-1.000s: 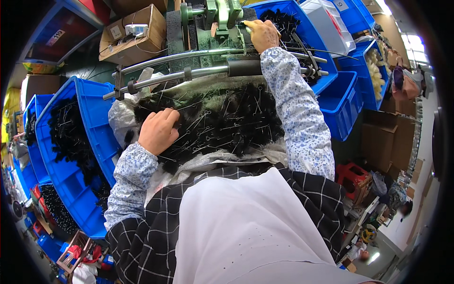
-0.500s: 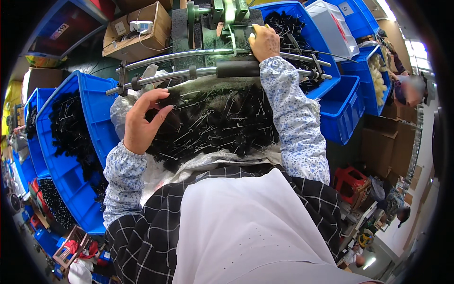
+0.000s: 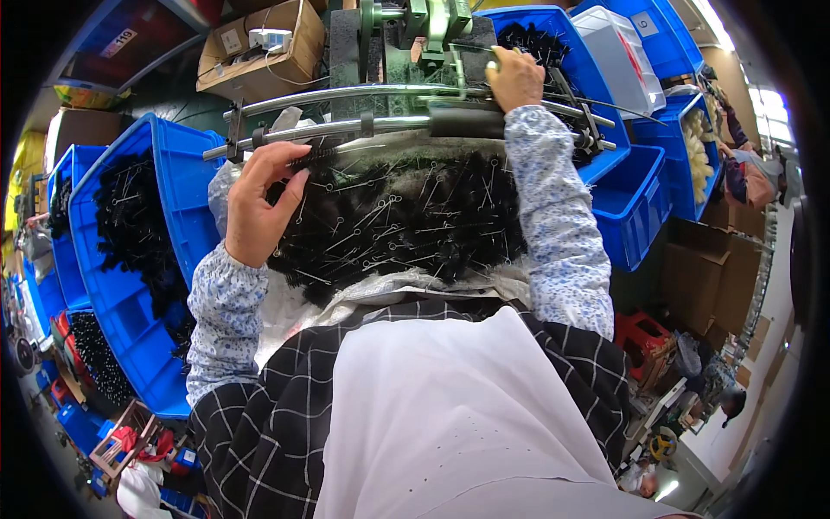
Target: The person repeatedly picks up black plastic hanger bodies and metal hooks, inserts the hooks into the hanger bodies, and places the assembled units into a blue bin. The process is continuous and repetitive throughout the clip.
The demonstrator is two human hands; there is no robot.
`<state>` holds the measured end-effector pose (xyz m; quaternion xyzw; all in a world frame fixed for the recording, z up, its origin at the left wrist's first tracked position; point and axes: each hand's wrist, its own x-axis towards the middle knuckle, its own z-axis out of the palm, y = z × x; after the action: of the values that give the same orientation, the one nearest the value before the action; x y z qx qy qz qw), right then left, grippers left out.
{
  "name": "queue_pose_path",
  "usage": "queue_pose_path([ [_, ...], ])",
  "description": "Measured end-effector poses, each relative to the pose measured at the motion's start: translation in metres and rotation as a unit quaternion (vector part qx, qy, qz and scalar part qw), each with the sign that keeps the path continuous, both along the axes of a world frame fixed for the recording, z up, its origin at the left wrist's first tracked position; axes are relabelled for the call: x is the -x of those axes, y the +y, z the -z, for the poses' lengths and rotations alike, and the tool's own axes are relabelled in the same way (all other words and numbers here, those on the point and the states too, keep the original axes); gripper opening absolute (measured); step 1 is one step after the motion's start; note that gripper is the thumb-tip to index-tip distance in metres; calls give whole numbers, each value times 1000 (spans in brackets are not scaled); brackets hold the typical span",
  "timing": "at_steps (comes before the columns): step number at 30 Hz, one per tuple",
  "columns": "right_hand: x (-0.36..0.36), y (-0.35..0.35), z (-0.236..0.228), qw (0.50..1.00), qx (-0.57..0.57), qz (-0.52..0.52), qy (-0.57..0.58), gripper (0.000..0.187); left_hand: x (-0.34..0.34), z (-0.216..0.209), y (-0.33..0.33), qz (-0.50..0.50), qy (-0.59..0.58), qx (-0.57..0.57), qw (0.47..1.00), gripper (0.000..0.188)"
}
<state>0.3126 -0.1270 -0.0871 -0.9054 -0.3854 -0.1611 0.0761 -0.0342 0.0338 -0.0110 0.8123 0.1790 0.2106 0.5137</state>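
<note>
A white label (image 3: 118, 42) with dark digits sits on the dark panel (image 3: 143, 26) at upper left, and another, with a single character, marks a blue bin (image 3: 676, 39) at upper right; the label (image 3: 231, 41) on the cardboard box (image 3: 220, 76) is too small to read; the left hand (image 3: 258, 206) has thumb and forefinger curved and slightly parted, dark bristles showing between their tips, though I cannot tell whether that grip pinches them; a black brush (image 3: 325, 158) with a pale wire stem lies at those fingertips, pointing rightward just below the lower metal rail (image 3: 320, 131); the right hand (image 3: 520, 82) reaches past the rails beside the green machine (image 3: 430, 59), fingers bent and tips near a thin wire (image 3: 477, 48), its grip too hidden to tell clenched from released; the heap of wire-stemmed black brushes (image 3: 406, 216) lies between the forearms, right of and below the left grip, on white sheeting (image 3: 393, 288).
</note>
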Motion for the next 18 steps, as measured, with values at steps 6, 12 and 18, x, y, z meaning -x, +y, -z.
queue_pose_path([
  [6,-55,-16,-9,995,25,3,94,24,-11,12,3,45,-19,97,994,22],
  [12,-69,-44,-52,995,21,87,48,23,-23,16,1,47,-18,133,990,21],
  [18,88,-18,-90,894,-36,-159,416,33,-57,29,-31,34,-38,157,986,21],
])
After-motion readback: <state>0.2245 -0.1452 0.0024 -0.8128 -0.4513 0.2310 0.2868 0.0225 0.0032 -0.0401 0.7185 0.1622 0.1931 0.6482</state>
